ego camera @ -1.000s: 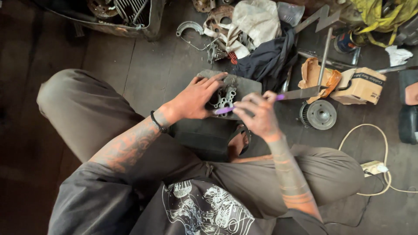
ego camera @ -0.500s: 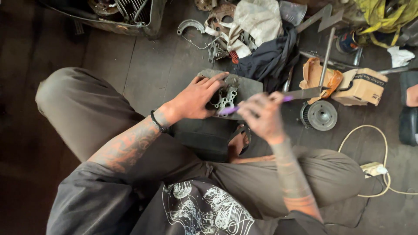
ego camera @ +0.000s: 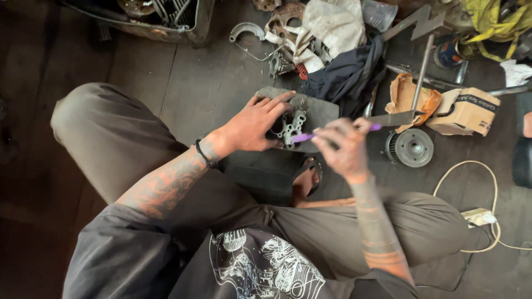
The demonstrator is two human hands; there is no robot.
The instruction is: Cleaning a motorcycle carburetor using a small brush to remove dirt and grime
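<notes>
The left hand grips a metal part just beside the right hand, which is closed around a purple brush.

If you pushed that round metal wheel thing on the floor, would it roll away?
Probably not: the round metal pulley lies flat on its face on the floor, so a push would likely just slide it. Stood on its edge it might roll. It looks like solid metal, so probably heavy for its size and stiff.
</notes>
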